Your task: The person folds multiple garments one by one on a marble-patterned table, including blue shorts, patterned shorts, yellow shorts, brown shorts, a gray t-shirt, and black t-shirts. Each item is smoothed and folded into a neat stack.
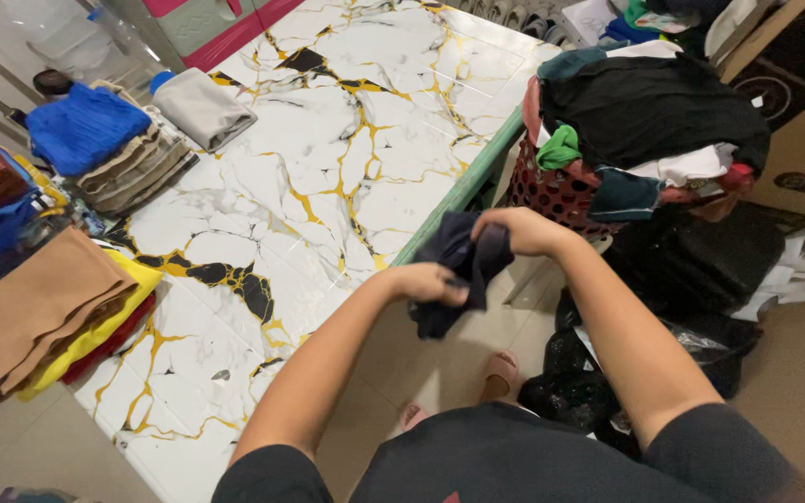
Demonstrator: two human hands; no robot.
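Presently, garment: a dark navy cloth (454,270), bunched, held in the air just off the table's near green edge, between both hands.
Left hand: (430,282) fingers closed on the cloth's lower part, at about 7 o'clock from the bundle's middle.
Right hand: (519,230) fingers curled shut on the upper fold, at about 2 o'clock; both hands touch the cloth, neither nearer.
Long axis: runs roughly 1 o'clock to 7 o'clock, loose end hanging below the left hand.
Table: marble-pattern top (328,177), white with gold and black veins, at 10 o'clock from the cloth.
Basket: red perforated laundry basket (561,191), heaped with dark clothes, at 2 o'clock, near the right hand.
Folded stacks: tan and yellow pile (48,312) at 9 o'clock; blue and beige pile (109,144) at 10 o'clock, well apart.
Labels, signs: none legible.
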